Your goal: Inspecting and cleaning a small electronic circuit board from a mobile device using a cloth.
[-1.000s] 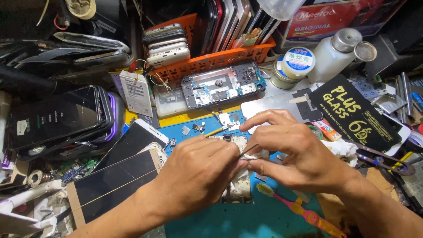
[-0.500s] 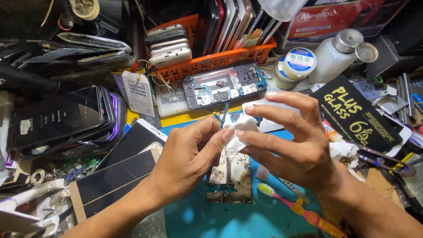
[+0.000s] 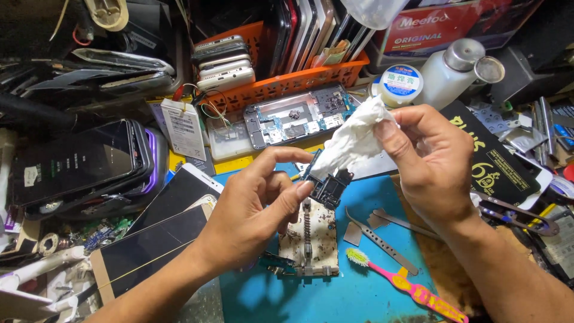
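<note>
Hands are both up off the blue mat (image 3: pixel 371 287) right now, meeting over the middle of the bench. Left hand (image 3: pixel 257 203) comes in from the near left, wrist bent back a bit, thumb and index pinching a small dark circuit board (image 3: pixel 327 186) by its left edge, other fingers curled under. Right hand (image 3: pixel 427 161) reaches in from the near right, palm facing left, fingers bunched tight around a crumpled white tissue (image 3: pixel 353 137). From what I can see the tissue's lower tip is touching the top of the board.

Straight below the board there's a grimy board holder (image 3: pixel 308 239) lying on the mat, with a pink toothbrush (image 3: pixel 406 284) just right of it and a couple of metal pry tools (image 3: pixel 382 236) between them. Farther back, an opened phone (image 3: pixel 296 116) lies in front of an orange basket (image 3: pixel 287 84). White bottle (image 3: pixel 445 69) sits far right.
</note>
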